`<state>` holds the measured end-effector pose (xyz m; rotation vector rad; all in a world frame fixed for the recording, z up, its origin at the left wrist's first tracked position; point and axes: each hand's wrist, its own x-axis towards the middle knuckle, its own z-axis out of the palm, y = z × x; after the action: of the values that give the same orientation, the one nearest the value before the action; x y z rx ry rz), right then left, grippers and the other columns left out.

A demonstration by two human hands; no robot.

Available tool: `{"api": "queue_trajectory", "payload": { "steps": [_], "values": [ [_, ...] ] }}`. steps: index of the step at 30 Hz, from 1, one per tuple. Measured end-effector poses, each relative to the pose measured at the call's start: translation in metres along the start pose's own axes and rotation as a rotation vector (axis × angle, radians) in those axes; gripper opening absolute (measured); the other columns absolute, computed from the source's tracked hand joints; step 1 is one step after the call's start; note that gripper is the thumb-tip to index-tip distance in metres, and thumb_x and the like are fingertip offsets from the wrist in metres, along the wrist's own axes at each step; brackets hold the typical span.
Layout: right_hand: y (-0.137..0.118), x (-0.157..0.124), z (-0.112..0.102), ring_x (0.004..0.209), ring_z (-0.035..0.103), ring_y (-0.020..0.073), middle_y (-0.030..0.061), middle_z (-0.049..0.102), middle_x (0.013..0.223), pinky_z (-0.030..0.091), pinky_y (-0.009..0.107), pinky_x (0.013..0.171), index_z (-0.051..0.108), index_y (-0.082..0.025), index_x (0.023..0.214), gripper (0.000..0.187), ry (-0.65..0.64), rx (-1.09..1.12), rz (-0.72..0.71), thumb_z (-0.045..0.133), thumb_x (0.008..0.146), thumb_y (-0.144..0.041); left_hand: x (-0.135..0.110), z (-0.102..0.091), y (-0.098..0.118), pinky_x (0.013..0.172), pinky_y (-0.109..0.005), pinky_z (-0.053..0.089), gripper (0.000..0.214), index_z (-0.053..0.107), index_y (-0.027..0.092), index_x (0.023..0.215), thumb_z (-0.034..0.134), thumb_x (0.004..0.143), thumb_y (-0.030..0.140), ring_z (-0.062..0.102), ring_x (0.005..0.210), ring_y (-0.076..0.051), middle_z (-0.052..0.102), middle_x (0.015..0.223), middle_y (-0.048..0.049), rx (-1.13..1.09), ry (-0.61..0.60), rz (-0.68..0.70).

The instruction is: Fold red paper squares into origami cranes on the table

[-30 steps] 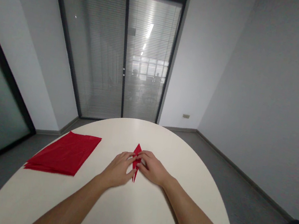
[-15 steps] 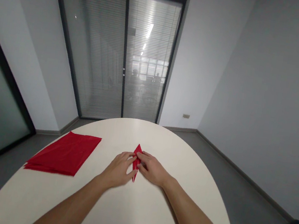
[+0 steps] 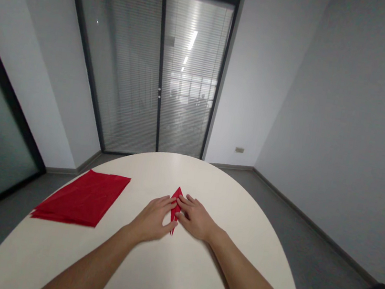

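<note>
Together, the left hand [image 3: 153,219] and right hand [image 3: 198,219] are touching a folded red paper [image 3: 178,192].
The paper is lying between them on the pale tabletop [image 3: 158,274], its single point facing away. The left thumb is spreading away from its fingers; the right thumb and forefinger are standing apart. Red sheets [image 3: 83,198] are lying stacked at left, well apart.

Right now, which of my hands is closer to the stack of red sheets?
Left. Your left hand is to the right of the stack of red sheets, not touching it; your right hand is farther right, beyond the left one.
</note>
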<state>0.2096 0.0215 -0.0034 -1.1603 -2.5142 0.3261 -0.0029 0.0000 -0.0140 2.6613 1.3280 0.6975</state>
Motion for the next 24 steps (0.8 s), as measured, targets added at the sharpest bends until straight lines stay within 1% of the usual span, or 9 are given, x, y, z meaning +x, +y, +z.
{"api": "queue_trajectory", "payload": {
  "steps": [2, 5, 7, 10, 13, 15, 20, 24],
  "values": [
    [-0.001, -0.001, -0.001, 0.148, 0.031, 0.0357, 0.012, 0.04, 0.158, 0.028, 0.057, 0.119, 0.045, -0.018, 0.151, 0.054, -0.02, -0.003, 0.053, 0.044, 0.101, -0.039, -0.001, 0.002, -0.002, 0.118, -0.049, 0.035, 0.051, 0.055, 0.021, 0.139, 0.06, 0.092, 0.041, 0.046, 0.14, -0.03, 0.054, 0.148, -0.0111, 0.011, -0.005, 0.008],
    [-0.003, -0.001, -0.004, 0.149, 0.029, 0.0361, 0.0112, 0.038, 0.159, 0.027, 0.058, 0.119, 0.042, -0.018, 0.153, 0.058, -0.03, -0.01, 0.092, 0.045, 0.1, -0.042, -0.001, 0.002, -0.002, 0.118, -0.05, 0.036, 0.049, 0.057, 0.022, 0.137, 0.062, 0.091, 0.038, 0.045, 0.14, -0.031, 0.052, 0.149, -0.0111, 0.015, 0.019, 0.013],
    [-0.004, -0.001, -0.006, 0.148, 0.03, 0.0374, 0.0104, 0.039, 0.158, 0.027, 0.059, 0.119, 0.043, -0.019, 0.152, 0.059, -0.023, -0.021, 0.102, 0.046, 0.099, -0.043, -0.001, 0.0, 0.0, 0.115, -0.049, 0.039, 0.045, 0.059, 0.023, 0.134, 0.062, 0.09, 0.034, 0.049, 0.135, -0.03, 0.056, 0.144, -0.0111, -0.001, 0.039, 0.021],
    [-0.004, 0.0, -0.007, 0.147, 0.032, 0.039, 0.0106, 0.045, 0.155, 0.029, 0.059, 0.118, 0.049, -0.018, 0.149, 0.058, 0.009, -0.04, 0.103, 0.05, 0.097, -0.043, 0.0, -0.005, 0.005, 0.111, -0.046, 0.044, 0.043, 0.061, 0.022, 0.131, 0.062, 0.089, 0.029, 0.055, 0.126, -0.028, 0.061, 0.134, -0.0111, -0.031, 0.05, 0.023],
    [-0.003, 0.0, -0.005, 0.145, 0.036, 0.038, 0.0125, 0.051, 0.15, 0.03, 0.056, 0.118, 0.056, -0.017, 0.143, 0.054, 0.055, -0.052, 0.079, 0.053, 0.096, -0.043, 0.001, -0.008, 0.007, 0.112, -0.046, 0.043, 0.044, 0.06, 0.02, 0.132, 0.061, 0.089, 0.026, 0.055, 0.126, -0.028, 0.061, 0.133, -0.0116, -0.042, 0.039, 0.023],
    [-0.001, 0.001, -0.003, 0.145, 0.037, 0.0367, 0.0133, 0.053, 0.148, 0.03, 0.055, 0.118, 0.058, -0.017, 0.141, 0.052, 0.077, -0.054, 0.047, 0.054, 0.096, -0.042, 0.001, -0.008, 0.007, 0.113, -0.045, 0.042, 0.044, 0.059, 0.02, 0.134, 0.06, 0.09, 0.024, 0.054, 0.128, -0.027, 0.061, 0.136, -0.0109, -0.043, 0.024, 0.041],
    [0.002, 0.0, -0.002, 0.145, 0.038, 0.0352, 0.0117, 0.053, 0.149, 0.031, 0.056, 0.118, 0.06, -0.021, 0.138, 0.044, 0.064, -0.049, -0.044, 0.052, 0.098, -0.037, 0.001, -0.003, 0.003, 0.116, -0.046, 0.039, 0.045, 0.059, 0.023, 0.135, 0.058, 0.091, 0.023, 0.053, 0.132, -0.026, 0.059, 0.142, -0.0088, -0.039, 0.012, 0.094],
    [0.003, 0.0, -0.003, 0.144, 0.039, 0.034, 0.0115, 0.056, 0.146, 0.032, 0.056, 0.117, 0.063, -0.021, 0.133, 0.039, 0.071, -0.054, -0.069, 0.052, 0.098, -0.036, 0.001, -0.003, 0.003, 0.114, -0.045, 0.04, 0.043, 0.06, 0.023, 0.134, 0.057, 0.091, 0.023, 0.054, 0.132, -0.025, 0.059, 0.143, -0.0095, -0.05, 0.011, 0.115]
  ]
}}
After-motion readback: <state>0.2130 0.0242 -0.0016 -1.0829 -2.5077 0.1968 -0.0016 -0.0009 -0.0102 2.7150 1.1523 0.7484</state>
